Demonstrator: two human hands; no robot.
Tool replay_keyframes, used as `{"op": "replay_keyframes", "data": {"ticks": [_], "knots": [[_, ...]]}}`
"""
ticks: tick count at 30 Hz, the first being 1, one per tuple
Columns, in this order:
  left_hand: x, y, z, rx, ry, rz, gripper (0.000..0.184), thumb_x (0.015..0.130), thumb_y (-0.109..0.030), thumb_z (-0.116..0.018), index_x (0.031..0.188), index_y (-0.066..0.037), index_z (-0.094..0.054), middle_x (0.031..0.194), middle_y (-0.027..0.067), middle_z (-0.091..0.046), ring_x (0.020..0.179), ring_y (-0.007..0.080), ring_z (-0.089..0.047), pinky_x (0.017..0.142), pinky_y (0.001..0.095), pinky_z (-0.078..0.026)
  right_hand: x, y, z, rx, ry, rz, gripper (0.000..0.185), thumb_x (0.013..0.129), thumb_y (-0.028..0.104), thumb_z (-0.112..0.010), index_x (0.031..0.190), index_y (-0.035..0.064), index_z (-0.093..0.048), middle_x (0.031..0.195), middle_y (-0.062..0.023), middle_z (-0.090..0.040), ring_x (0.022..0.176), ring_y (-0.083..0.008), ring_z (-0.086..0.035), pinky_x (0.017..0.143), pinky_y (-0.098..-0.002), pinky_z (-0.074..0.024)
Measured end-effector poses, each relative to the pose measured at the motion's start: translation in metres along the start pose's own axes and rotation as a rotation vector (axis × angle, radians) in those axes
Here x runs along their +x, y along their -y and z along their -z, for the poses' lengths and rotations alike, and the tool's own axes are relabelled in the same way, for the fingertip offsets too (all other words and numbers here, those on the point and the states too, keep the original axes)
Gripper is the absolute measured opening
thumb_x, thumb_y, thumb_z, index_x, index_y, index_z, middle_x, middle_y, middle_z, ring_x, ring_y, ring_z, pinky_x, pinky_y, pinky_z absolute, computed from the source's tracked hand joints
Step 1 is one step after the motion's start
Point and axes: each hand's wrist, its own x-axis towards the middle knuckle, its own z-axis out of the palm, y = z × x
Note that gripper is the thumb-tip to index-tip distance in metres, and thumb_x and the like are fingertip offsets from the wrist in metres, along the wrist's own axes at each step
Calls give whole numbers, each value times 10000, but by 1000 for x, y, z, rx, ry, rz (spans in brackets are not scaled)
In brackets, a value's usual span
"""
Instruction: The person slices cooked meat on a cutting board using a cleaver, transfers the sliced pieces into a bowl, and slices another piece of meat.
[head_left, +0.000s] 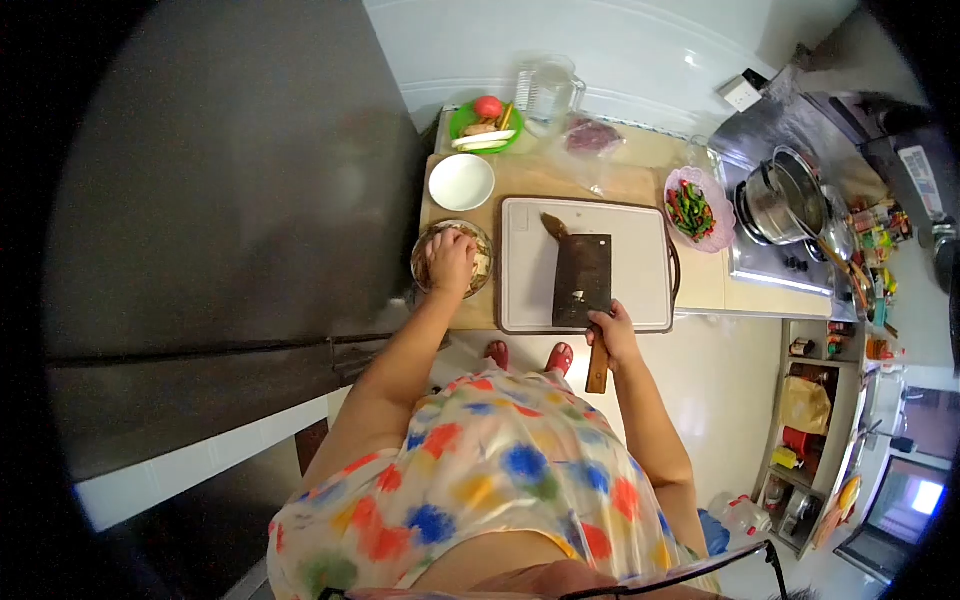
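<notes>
Cleaver in the right hand, left hand over a bowl of cut pieces

The left hand [452, 262], its fingers loosely bent, covers the middle of a round glass-like bowl [491, 262]; its fingertips are lost among the contents, and whether they grip anything cannot be told. The pieces [482, 264], pale and brownish, are too small and too covered to identify. The right hand [613, 332] is closed around the upper handle of a cleaver [582, 275], partly concealing the junction of wood and metal. The broad, dark, rectangular blade lies over the pale cutting board [640, 270], hiding part of its surface; a pale fleck clings near its lower edge. Beside the blade's far left corner lies a small brown, pointed piece [553, 227], its nature unclear.

Around the board: a smooth white bowl [462, 182], just beyond the glass one; a green plate [456, 121] with a round red item; a clear ribbed jug [550, 90], its outline faint against the wall; and a crinkled plastic bag [592, 138] blurring its reddish contents. To the right, a scalloped pink dish [722, 228] bears red and green cut pieces, near a metal pot [766, 202] whose interior is largely obscured.
</notes>
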Motion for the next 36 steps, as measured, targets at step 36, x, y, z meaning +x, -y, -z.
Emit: {"op": "replay_keyframes", "data": {"ticks": [36], "knots": [[30,-132,-100,-255,106,-33,84,745,-138,-658,781,-112,-586,879,53,-585,839,291,-584,679,436,-476,25,26,80,-47,-33,-9,200,834,-5,-550,1005,48,-462,691,-50,-524,438,-147,-506,394,-267,-415]]}}
